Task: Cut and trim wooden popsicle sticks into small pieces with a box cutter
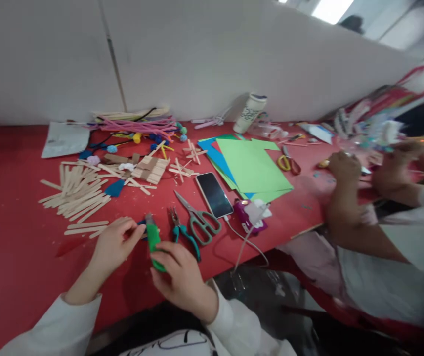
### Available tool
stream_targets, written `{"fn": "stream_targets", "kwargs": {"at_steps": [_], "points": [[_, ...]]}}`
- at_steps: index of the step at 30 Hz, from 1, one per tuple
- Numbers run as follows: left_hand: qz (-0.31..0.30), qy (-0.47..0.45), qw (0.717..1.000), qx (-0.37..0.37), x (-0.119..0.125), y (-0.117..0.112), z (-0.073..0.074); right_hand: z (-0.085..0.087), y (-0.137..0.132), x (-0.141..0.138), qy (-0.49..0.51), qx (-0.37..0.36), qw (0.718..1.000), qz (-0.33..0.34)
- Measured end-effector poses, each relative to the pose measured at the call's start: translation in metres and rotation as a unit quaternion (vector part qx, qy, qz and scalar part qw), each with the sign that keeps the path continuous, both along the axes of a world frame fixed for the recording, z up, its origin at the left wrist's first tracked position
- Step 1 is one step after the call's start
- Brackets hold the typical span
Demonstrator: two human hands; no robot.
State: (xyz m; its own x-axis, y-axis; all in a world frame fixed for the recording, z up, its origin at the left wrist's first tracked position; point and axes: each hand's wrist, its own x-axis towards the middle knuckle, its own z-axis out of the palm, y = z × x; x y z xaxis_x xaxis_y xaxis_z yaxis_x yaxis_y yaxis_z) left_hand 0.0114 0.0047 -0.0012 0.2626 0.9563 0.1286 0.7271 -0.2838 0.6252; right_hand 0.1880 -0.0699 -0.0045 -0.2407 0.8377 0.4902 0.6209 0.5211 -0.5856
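The right hand (pixel 178 274) grips a green cutter (pixel 153 238); the half-curled left hand (pixel 112 245) perhaps pinches a blue piece (pixel 143 222).

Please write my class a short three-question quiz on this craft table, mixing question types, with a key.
1. Multiple choice: What holds the green cutter?
A) only the camera wearer's left hand
B) the camera wearer's right hand
C) neither of the camera wearer's hands

2. True or false: The phone lies between the grey-handled scissors and the green paper.

3. Fill the gap: Between the green cutter and the grey-handled scissors lie the teal-handled ____.

Key: 1. B; 2. True; 3. pliers
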Motion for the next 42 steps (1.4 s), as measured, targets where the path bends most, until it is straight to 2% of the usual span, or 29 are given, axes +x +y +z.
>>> {"fn": "stream_targets", "kwargs": {"at_steps": [4,6,8,9,10,11,14,18,22,25,31,42], "points": [[0.0,-0.024,0.999,0.022,-0.001,0.003,-0.012,-0.009,-0.013,-0.002,-0.098,-0.042,0.994,0.02],[0.006,-0.035,0.999,0.026,-0.002,0.002,-0.014,-0.007,-0.017,0.003,-0.115,-0.041,0.992,0.023],[0.019,-0.044,0.999,0.025,-0.004,0.0,-0.014,0.0,-0.012,0.014,-0.126,-0.042,0.991,-0.013],[0.025,-0.047,0.998,0.021,-0.004,0.0,-0.014,0.005,-0.004,0.022,-0.139,-0.066,0.986,-0.062],[0.031,-0.051,0.998,0.016,-0.004,-0.001,-0.013,0.01,0.007,0.031,-0.163,-0.116,0.969,-0.147],[0.035,-0.055,0.998,0.012,-0.004,-0.001,-0.012,0.014,0.021,0.042,-0.173,-0.14,0.955,-0.198],[0.036,-0.08,0.996,0.01,-0.003,-0.001,-0.01,0.022,0.073,0.075,-0.195,-0.186,0.912,-0.31],[0.026,-0.093,0.995,0.01,-0.003,0.001,-0.011,0.022,0.125,0.102,-0.224,-0.276,0.861,-0.365],[0.031,-0.099,0.995,0.001,-0.006,0.001,-0.013,0.012,0.141,0.105,-0.236,-0.321,0.833,-0.385],[0.049,-0.104,0.993,-0.009,-0.007,0.001,-0.013,0.003,0.144,0.105,-0.234,-0.329,0.827,-0.392],[0.065,-0.108,0.991,-0.035,-0.012,0.0,-0.017,-0.007,0.15,0.109,-0.219,-0.327,0.835,-0.383],[0.067,-0.119,0.99,-0.023,-0.009,0.001,-0.014,-0.01,0.148,0.109,-0.207,-0.302,0.841,-0.399]]}}
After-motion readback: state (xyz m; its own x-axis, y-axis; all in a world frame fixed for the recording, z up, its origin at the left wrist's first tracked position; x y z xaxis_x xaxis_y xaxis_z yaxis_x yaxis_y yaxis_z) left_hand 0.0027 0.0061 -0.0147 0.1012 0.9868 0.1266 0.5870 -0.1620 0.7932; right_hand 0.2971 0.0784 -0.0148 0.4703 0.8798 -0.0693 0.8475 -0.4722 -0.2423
